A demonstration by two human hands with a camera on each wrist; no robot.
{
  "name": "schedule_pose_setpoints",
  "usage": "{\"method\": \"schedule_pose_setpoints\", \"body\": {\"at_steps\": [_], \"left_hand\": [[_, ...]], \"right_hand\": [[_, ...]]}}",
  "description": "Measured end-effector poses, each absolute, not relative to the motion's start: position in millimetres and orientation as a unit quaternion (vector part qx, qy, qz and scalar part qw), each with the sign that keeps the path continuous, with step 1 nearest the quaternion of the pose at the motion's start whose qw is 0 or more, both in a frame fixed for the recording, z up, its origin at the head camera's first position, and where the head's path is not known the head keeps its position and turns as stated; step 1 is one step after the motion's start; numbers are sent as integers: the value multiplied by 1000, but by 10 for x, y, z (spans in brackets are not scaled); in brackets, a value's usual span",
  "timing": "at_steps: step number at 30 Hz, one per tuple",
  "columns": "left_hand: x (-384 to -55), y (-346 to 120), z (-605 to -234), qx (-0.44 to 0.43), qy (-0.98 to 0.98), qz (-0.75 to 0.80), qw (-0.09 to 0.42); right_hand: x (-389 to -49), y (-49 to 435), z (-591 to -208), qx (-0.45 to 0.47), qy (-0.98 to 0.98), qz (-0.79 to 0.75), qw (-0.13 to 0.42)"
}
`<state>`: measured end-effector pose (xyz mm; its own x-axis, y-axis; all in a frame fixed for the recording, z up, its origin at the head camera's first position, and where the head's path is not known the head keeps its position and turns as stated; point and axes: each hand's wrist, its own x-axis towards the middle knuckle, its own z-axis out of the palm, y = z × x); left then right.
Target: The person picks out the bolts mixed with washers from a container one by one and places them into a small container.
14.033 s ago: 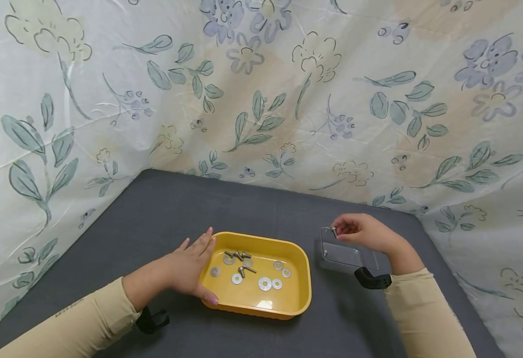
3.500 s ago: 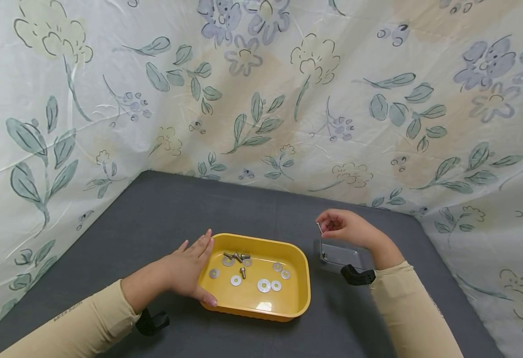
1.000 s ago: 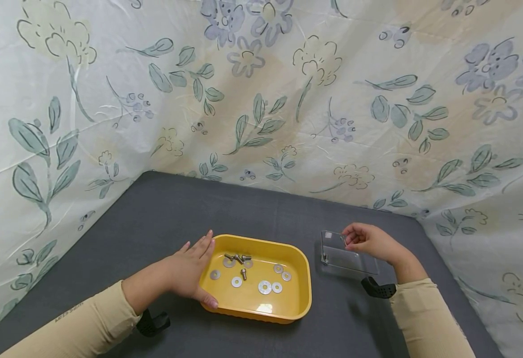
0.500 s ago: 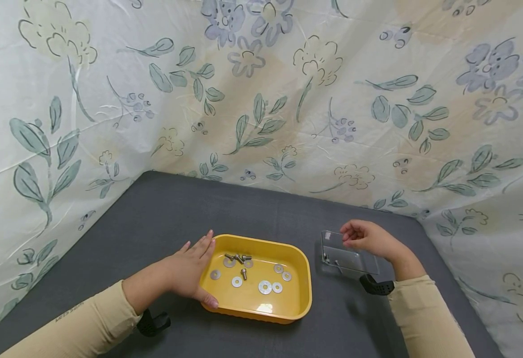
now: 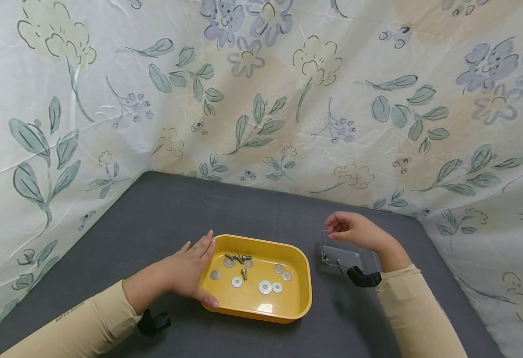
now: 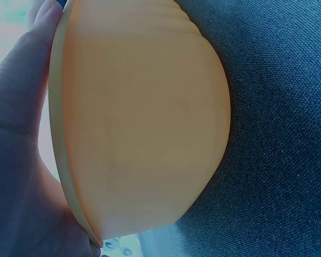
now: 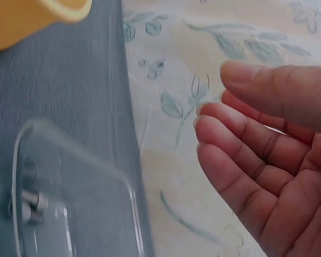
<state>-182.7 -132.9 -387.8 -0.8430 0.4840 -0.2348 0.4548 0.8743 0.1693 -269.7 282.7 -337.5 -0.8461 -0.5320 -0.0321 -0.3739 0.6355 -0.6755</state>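
My left hand (image 5: 183,272) rests with extended fingers along the left rim of a yellow plastic tray (image 5: 284,301). Inside lie several metal bolts (image 5: 243,274) and several flat washers (image 5: 261,287). The left wrist view shows the thumb against the tray's rim and its outer wall (image 6: 144,118). My right hand (image 5: 357,231) hovers over a clear plastic box (image 5: 348,256), fingers loosely bent, thumb apart from them, nothing between. In the right wrist view, bolts (image 7: 35,199) show through the near end of the box wall.
A dark grey cloth (image 5: 190,199) covers the table under tray and box. Floral fabric (image 5: 261,99) hangs behind and at both sides. A black band (image 5: 364,277) sits on the right wrist and another (image 5: 153,322) on the left.
Since a second ago my right hand has let go of a bolt into the clear box and moved up and left. Fewer bolts lie in the tray than 14 seconds ago. My left hand stays put.
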Motion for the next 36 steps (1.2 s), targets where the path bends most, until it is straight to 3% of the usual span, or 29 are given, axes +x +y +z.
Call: {"method": "schedule_pose_setpoints", "body": {"at_steps": [19,36], "left_hand": [[-1829,-1326,-3887,249,959,51,127],[-1821,-1321,-3854,250,958,49,129]], "right_hand": [[-2696,2102,-3201,-341,871,-331,122],[-2690,1619,-3328,-382,854,-315,162]]}}
